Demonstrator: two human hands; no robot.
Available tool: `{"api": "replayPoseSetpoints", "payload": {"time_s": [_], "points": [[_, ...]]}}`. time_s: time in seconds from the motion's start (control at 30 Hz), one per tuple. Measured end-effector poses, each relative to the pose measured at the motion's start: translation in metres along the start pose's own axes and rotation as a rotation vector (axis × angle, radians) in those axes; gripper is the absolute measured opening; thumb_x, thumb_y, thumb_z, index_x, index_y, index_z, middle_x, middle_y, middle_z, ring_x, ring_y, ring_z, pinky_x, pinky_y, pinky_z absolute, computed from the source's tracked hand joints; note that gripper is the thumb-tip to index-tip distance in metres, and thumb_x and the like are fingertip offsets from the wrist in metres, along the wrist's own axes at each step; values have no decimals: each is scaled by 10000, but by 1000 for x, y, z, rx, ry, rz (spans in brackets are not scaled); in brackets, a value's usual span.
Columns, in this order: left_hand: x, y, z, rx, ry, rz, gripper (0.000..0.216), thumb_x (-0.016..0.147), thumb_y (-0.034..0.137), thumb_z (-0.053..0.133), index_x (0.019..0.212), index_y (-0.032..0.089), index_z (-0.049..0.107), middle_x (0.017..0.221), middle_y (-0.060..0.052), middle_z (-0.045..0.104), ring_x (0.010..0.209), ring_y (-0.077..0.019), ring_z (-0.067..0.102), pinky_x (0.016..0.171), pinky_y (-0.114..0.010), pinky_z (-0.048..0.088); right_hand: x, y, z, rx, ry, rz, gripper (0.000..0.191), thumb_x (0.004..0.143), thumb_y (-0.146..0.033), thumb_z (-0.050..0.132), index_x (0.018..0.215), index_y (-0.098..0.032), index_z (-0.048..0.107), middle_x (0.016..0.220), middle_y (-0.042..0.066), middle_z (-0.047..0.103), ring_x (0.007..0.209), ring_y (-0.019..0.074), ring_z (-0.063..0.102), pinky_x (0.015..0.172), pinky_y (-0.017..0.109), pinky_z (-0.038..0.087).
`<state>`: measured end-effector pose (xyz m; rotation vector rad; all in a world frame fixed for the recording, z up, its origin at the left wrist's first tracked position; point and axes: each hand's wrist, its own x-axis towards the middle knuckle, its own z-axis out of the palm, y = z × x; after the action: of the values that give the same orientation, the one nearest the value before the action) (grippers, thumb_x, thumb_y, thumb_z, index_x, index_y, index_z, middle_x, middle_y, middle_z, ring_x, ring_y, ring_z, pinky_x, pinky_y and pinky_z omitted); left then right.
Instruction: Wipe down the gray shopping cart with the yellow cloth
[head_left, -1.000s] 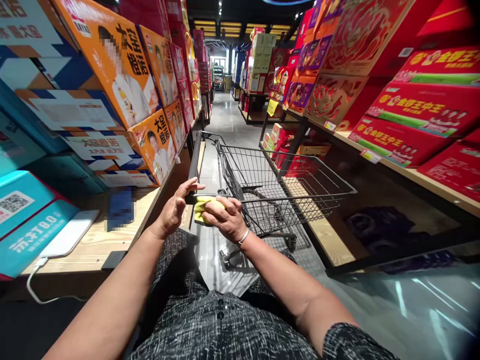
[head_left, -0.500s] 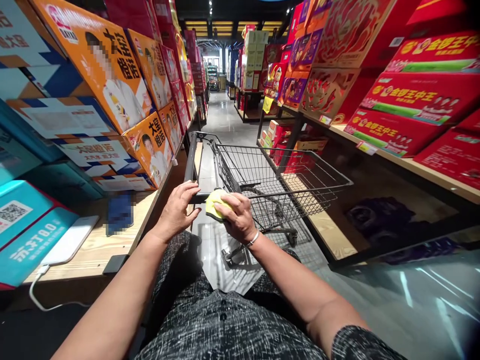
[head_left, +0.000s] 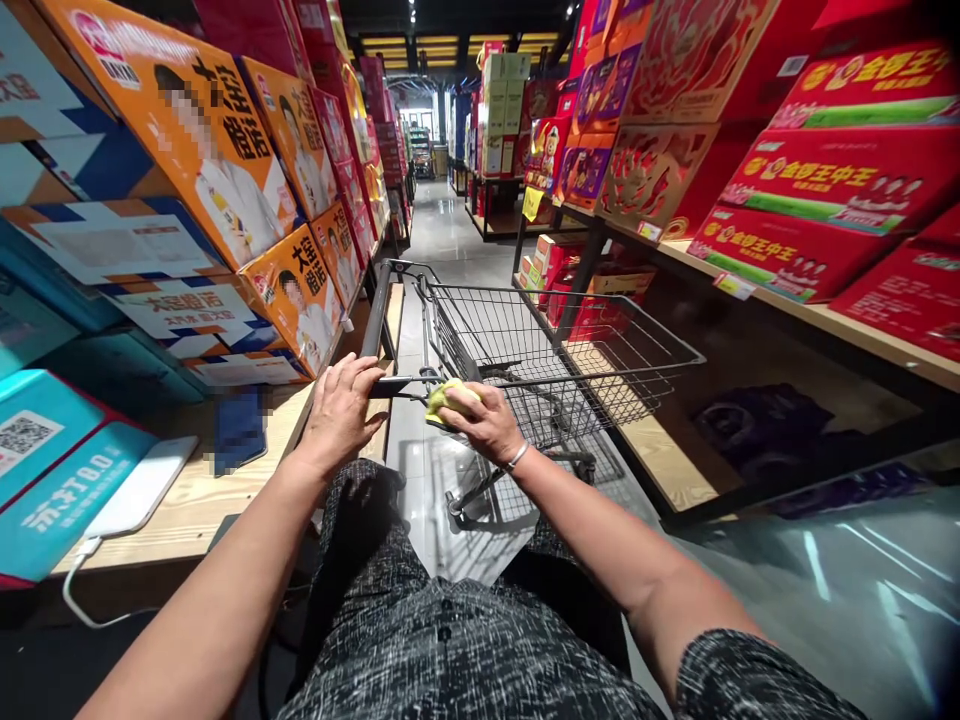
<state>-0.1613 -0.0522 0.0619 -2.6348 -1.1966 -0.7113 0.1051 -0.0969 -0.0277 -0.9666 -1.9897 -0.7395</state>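
A black wire shopping cart (head_left: 555, 378) stands in the aisle in front of me, turned sideways with its basket pointing right. My left hand (head_left: 339, 410) is closed over the near end of the cart's handle (head_left: 375, 318), fingers on top and thumb below. Bunched in my right hand (head_left: 487, 425) is a yellow cloth (head_left: 450, 402) with a dark edge. The cloth presses against the side bar of the cart's frame, just right of the handle. My fingers cover part of it.
On the left wooden shelf are orange drink cartons (head_left: 172, 130), a teal box (head_left: 67, 470), a white tablet-like device (head_left: 146, 487) with a cable, and a dark blue item (head_left: 240, 428). Red boxes (head_left: 817, 180) are stacked on the right shelf (head_left: 795, 310). The aisle floor (head_left: 439, 215) runs ahead.
My right hand has moved the cloth slightly right along the cart's frame. My left hand has shifted left and down onto the handle's end, uncovering the bar between my hands.
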Motion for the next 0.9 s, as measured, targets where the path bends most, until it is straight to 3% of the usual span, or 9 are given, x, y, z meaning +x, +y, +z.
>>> {"api": "replayPoseSetpoints", "payload": {"time_s": [0.1,0.2,0.27,0.4,0.5,0.57,0.73,0.9], "points": [[4,-4,0,29,-8,0,611,737,230,718,1296,224,473,1454,-130,455,1402,-377,315,1127,-588,262,-46,18,-5,13,-108,50,231,887,-191,652,1059,-334,711,1209,7,656,1152,196,479,909,355,432],[9,-3,-3,62,-13,0,624,724,233,727,1300,225,488,1437,-137,476,1402,-397,306,1140,-631,179,-60,17,-14,41,-194,196,233,844,-164,664,1027,-293,725,1192,36,663,1061,210,507,863,358,454],[13,2,-8,91,-5,15,637,716,242,730,1310,228,499,1434,-137,483,1415,-410,274,1148,-658,90,-42,8,-19,108,-145,271,287,817,-155,661,1074,-272,710,1225,58,639,1067,220,516,885,377,466],[24,17,-7,120,31,67,710,730,253,707,1394,207,460,1479,-150,436,1436,-404,241,1170,-632,29,38,-13,-19,251,-1,272,404,828,-235,650,1232,-264,637,1364,85,534,1210,236,487,1010,413,434],[30,21,5,54,44,67,700,773,306,665,1421,161,442,1431,-176,474,1394,-392,324,1173,-562,157,89,-20,-7,300,-90,252,464,807,-244,664,1268,-262,616,1364,83,532,1187,237,496,1013,402,428],[30,16,15,40,28,49,679,776,341,653,1395,133,469,1362,-196,517,1315,-405,405,1125,-539,257,102,-17,2,352,-140,256,457,774,-212,674,1228,-247,640,1297,79,573,1116,221,530,982,377,445],[31,5,20,122,-34,77,666,797,403,640,1391,148,481,1306,-176,540,1175,-391,471,1071,-533,291,67,22,5,499,-160,378,352,778,-142,607,1115,-212,679,1085,52,644,995,171,592,893,306,481],[34,5,15,119,-70,89,784,796,427,657,1491,200,374,1364,-153,500,1200,-386,439,1076,-540,261,6,89,-33,359,-353,504,359,726,-102,610,1045,-233,710,1069,33,672,998,192,590,899,331,463]]}}
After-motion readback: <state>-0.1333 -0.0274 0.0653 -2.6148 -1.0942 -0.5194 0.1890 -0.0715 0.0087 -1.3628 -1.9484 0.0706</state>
